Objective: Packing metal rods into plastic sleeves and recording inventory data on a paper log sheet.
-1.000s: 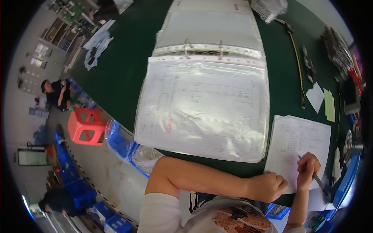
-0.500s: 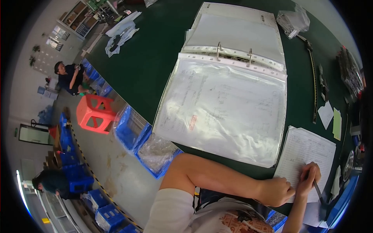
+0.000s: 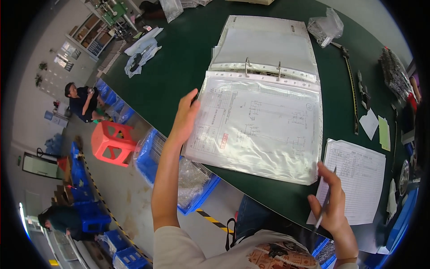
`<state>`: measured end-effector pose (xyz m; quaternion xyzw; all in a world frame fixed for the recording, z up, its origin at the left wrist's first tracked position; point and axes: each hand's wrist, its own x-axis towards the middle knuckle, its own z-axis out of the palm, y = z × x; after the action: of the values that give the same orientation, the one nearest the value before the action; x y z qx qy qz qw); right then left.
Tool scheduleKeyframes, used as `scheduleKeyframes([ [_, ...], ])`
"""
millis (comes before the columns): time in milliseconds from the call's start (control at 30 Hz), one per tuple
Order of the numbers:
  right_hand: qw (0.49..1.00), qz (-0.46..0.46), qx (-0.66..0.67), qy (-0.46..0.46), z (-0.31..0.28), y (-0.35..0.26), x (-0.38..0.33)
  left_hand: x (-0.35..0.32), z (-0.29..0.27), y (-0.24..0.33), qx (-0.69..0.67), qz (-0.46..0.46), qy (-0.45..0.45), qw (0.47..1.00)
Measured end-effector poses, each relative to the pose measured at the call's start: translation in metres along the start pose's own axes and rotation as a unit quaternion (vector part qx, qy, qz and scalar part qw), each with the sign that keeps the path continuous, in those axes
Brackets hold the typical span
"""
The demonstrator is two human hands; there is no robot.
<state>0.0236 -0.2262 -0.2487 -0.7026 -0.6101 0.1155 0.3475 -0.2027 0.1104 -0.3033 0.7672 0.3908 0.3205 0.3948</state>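
Observation:
An open ring binder (image 3: 264, 40) lies on the green table. Its front clear sleeve (image 3: 268, 168) holds a sheet of line drawings with a small red stamp. At the binder's left edge is my left hand (image 3: 184, 119), fingers stretched up along the side, thumb apart; whether it presses on the edge is hard to see. A slim pen (image 3: 327, 197) is held in my right hand (image 3: 336, 201), its index finger raised by the sleeve's lower right corner. Right of the binder rests a filled-in form sheet (image 3: 358, 179), partly behind the right hand.
To the right lie a caliper-like tool (image 3: 363, 92), a long rule-like tool (image 3: 350, 85), a green note (image 3: 384, 134) and a plastic bag (image 3: 325, 28). Beyond the table's left edge stand a red stool (image 3: 114, 143) and blue crates (image 3: 197, 197). Two people are farther off.
My left hand has gone from the form sheet to the binder's left edge. My right hand, still with the pen, has shifted left toward the sleeve's corner. The view has shifted slightly.

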Motion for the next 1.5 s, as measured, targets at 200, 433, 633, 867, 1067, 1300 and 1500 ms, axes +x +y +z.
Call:
scheduleKeyframes([
  [200, 0.992, 0.095, 0.086, 0.008, 0.022, -0.003, 0.024, -0.036, 0.001, -0.001, -0.133, 0.013, -0.043, 0.990],
  [433, 0.978, 0.123, 0.137, 0.095, 0.039, 0.015, 0.024, -0.096, 0.009, 0.018, -0.031, 0.037, -0.023, 0.999],
  [633, 0.957, 0.090, 0.258, 0.099, 0.044, 0.047, 0.088, -0.146, 0.031, 0.035, -0.165, 0.042, 0.164, 0.972],
  [867, 0.965, 0.047, 0.123, 0.227, 0.014, 0.085, 0.130, -0.146, 0.082, 0.066, -0.084, 0.073, 0.098, 0.989],
  [1067, 0.943, 0.094, 0.231, 0.222, -0.037, 0.089, 0.060, -0.118, 0.103, 0.095, -0.111, 0.121, -0.041, 0.986],
  [1300, 0.880, 0.261, 0.298, 0.261, -0.077, 0.089, -0.018, -0.097, 0.131, 0.122, -0.085, 0.170, -0.129, 0.973],
  [1500, 0.879, 0.294, 0.351, 0.133, -0.068, 0.065, -0.023, -0.113, 0.189, 0.168, 0.048, 0.511, -0.309, 0.800],
])
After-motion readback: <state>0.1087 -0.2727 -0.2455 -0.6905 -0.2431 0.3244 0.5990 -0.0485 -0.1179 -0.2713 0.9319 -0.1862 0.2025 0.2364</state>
